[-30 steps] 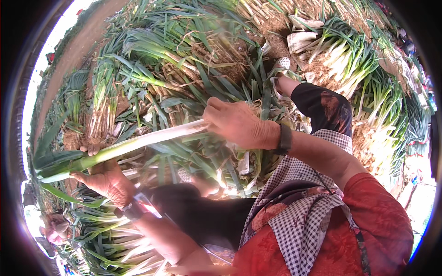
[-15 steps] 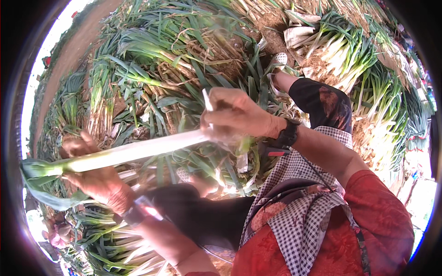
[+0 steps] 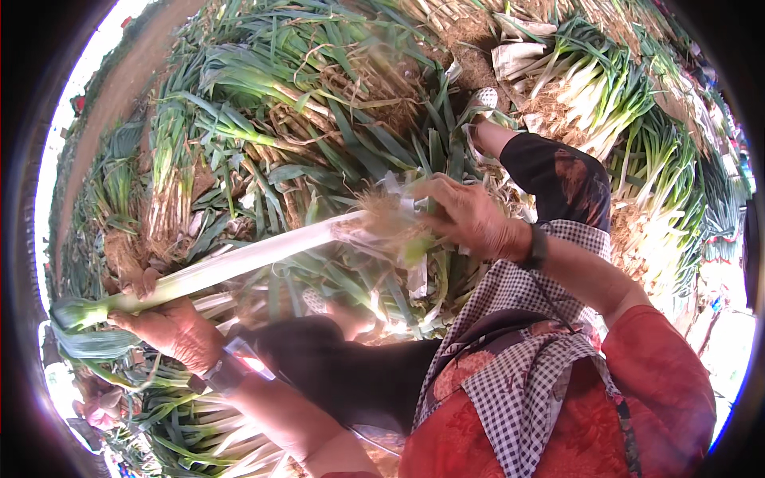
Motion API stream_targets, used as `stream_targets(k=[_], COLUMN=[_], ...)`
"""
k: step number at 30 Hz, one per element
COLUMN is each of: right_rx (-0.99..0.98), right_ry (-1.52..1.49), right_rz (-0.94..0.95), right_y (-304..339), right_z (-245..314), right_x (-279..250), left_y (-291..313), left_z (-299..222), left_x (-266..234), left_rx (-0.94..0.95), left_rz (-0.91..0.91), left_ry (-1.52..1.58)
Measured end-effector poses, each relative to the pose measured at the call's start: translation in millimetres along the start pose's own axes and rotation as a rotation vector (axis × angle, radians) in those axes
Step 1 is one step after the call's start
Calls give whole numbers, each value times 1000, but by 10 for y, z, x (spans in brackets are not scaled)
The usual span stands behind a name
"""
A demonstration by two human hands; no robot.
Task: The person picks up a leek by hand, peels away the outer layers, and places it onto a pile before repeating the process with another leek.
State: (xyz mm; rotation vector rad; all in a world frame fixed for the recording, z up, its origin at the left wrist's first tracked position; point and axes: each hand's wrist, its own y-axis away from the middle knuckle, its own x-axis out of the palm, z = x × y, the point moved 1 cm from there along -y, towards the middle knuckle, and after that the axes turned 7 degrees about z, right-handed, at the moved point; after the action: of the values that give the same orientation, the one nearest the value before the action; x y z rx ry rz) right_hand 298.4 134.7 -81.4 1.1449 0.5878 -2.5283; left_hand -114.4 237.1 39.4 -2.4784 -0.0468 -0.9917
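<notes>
A long, thick green onion (image 3: 263, 255) lies slantwise across the view, its white shaft bare and its green top at the far left. My left hand (image 3: 179, 331) grips it just below the leaves, thumb on the near side and fingertips showing beyond the shaft. At the other end is a blurred tuft of roots (image 3: 384, 209). My right hand (image 3: 474, 219) is beside these roots with bent, closed fingers. Something pale and thin shows by its fingertips, too smeared to name. Whether this hand touches the roots is unclear.
A big heap of green onions (image 3: 263, 76) covers the ground ahead. Whiter bundles (image 3: 606, 95) lie at the far right, and more peeled-looking ones (image 3: 231, 430) at the lower left. My bent legs and a spotted shoe (image 3: 484, 99) border the work area.
My right hand has moved right and slightly toward me, off the shaft's end, so the roots now show. My left hand still holds the green onion, its fingers now closed closer round it.
</notes>
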Motion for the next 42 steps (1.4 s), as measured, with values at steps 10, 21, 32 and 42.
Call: stream_targets(k=[10,21,32,42], right_rx=[-33,-345,205,397], right_ry=[-47,232,9,-1258], right_rz=[15,-47,299,-117], right_y=[-683,-511,135,-486], right_z=[554,576,-380,223], right_x=[29,177,-24,246], left_y=[128,263,354,302], left_z=[318,339,198,387], left_x=[404,79,146,153], left_rx=[-13,27,9,55], left_rz=[-357,-297,-238,-269], left_ry=[-214,-871,-1434,-1185])
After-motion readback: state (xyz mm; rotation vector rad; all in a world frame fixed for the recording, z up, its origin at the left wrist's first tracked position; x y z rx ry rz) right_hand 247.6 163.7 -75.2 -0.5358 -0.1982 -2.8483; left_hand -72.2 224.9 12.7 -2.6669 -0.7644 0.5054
